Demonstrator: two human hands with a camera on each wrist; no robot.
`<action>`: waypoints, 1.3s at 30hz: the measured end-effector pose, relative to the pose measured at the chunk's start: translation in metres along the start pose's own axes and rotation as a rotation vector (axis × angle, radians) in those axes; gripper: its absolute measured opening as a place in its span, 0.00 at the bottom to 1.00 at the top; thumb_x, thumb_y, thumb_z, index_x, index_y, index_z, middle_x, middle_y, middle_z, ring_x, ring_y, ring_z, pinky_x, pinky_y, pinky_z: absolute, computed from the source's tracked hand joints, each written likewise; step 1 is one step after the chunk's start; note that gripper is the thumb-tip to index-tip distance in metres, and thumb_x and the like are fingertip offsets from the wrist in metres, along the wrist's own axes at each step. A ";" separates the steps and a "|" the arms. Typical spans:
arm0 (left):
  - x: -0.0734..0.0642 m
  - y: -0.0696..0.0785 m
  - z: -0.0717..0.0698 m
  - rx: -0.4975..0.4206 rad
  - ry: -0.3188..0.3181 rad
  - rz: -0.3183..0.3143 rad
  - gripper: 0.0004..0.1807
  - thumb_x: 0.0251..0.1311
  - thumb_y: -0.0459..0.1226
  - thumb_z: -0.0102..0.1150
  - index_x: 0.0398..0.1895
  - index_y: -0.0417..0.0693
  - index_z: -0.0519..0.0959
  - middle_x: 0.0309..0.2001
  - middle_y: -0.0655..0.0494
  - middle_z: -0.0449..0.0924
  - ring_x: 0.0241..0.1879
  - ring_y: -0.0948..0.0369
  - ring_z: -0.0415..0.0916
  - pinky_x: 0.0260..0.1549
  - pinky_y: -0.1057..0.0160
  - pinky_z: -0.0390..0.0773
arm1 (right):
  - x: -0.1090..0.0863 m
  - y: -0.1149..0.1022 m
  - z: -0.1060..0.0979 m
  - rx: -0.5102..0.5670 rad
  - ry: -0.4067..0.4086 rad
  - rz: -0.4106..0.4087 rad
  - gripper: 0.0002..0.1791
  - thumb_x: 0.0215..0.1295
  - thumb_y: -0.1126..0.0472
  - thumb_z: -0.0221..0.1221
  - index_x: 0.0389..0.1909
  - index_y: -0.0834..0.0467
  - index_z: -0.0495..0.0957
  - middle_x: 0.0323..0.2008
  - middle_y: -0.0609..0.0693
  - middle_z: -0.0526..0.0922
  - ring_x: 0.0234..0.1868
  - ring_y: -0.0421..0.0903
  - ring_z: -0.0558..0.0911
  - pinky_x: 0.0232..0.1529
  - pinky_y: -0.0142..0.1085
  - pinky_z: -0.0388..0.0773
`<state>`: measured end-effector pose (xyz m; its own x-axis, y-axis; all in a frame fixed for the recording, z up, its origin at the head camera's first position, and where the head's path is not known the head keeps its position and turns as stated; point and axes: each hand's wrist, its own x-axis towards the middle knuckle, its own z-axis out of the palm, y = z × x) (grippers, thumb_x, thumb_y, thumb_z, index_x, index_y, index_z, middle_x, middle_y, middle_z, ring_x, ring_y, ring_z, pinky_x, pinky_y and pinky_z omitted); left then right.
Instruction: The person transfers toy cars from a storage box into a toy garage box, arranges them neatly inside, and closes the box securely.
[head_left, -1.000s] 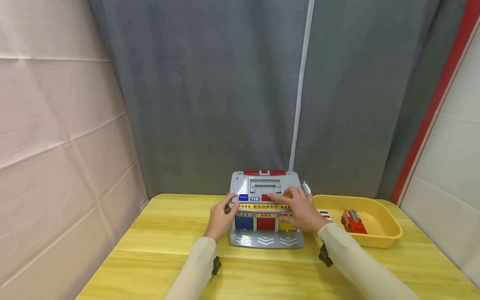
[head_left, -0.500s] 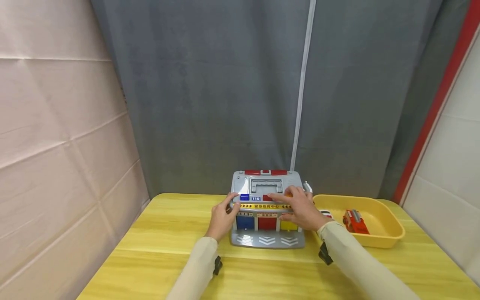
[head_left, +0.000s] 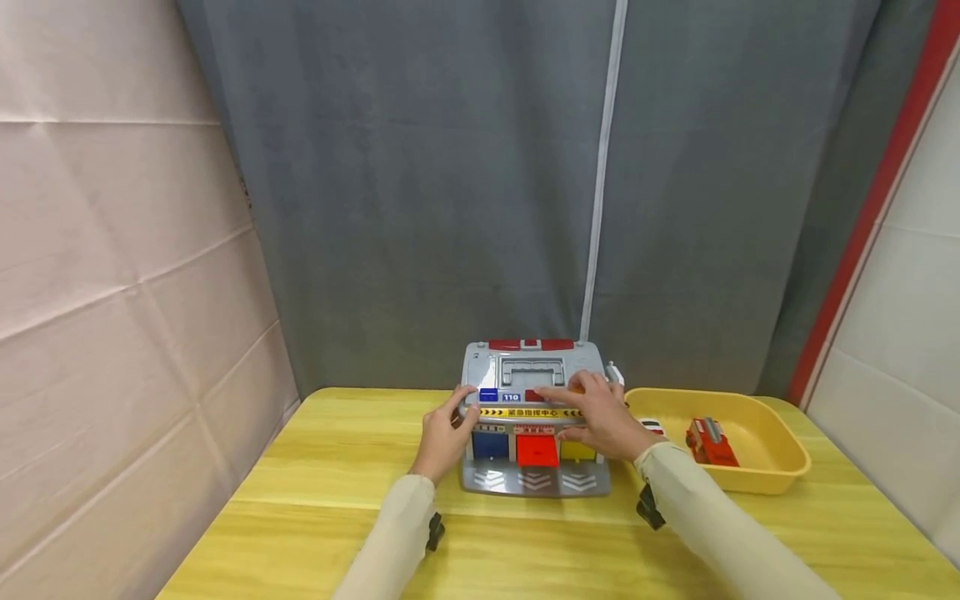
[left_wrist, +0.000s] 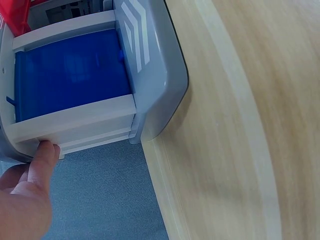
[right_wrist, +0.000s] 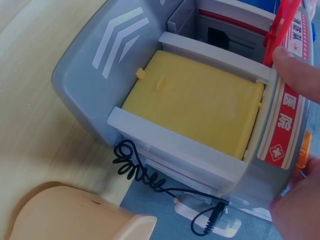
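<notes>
On the yellow table (head_left: 525, 542) sits a grey toy garage (head_left: 517, 413). A yellow tub (head_left: 757, 482) is just beside it. The left hand (head_left: 441, 435) holds the garage's front left corner. The right hand (head_left: 606, 423) grips the garage's front edge. A red truck (head_left: 711, 446) lies in the tub. The red door (head_left: 537, 452) sticks out. One right finger touches the red button (head_left: 532, 397).

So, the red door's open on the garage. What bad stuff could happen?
The red door might drop and nip the thumb of the right hand, which is right by it.

The curly black cord hangs loose at the garage's side, so it could catch on something and get tugged.

And if the hands push too hard, the garage might slide, though the left hand is on it too, which should help.
</notes>
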<state>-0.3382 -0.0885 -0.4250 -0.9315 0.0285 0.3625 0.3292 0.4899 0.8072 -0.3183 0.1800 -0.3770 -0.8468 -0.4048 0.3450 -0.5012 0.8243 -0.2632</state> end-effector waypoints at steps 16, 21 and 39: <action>-0.001 0.000 0.000 -0.014 -0.006 -0.037 0.18 0.72 0.46 0.54 0.62 0.60 0.78 0.74 0.41 0.64 0.73 0.45 0.65 0.65 0.50 0.75 | 0.000 -0.002 0.001 -0.011 -0.009 0.019 0.40 0.52 0.52 0.75 0.67 0.30 0.71 0.49 0.50 0.72 0.56 0.51 0.68 0.56 0.54 0.61; -0.001 0.001 0.000 -0.012 -0.001 -0.055 0.18 0.71 0.47 0.55 0.62 0.62 0.78 0.75 0.43 0.64 0.74 0.46 0.65 0.67 0.49 0.73 | -0.001 -0.004 -0.004 -0.039 -0.030 0.002 0.41 0.53 0.53 0.75 0.68 0.31 0.70 0.50 0.50 0.73 0.56 0.51 0.69 0.56 0.57 0.65; -0.004 0.000 -0.003 0.005 0.024 -0.041 0.18 0.70 0.47 0.55 0.61 0.61 0.79 0.74 0.41 0.65 0.69 0.45 0.72 0.66 0.47 0.76 | -0.026 0.025 -0.031 0.071 -0.112 0.049 0.68 0.43 0.56 0.80 0.80 0.41 0.45 0.70 0.61 0.62 0.67 0.61 0.63 0.65 0.63 0.74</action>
<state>-0.3344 -0.0913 -0.4251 -0.9404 -0.0123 0.3398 0.2896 0.4947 0.8194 -0.3034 0.2236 -0.3648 -0.8831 -0.4099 0.2282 -0.4668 0.8156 -0.3419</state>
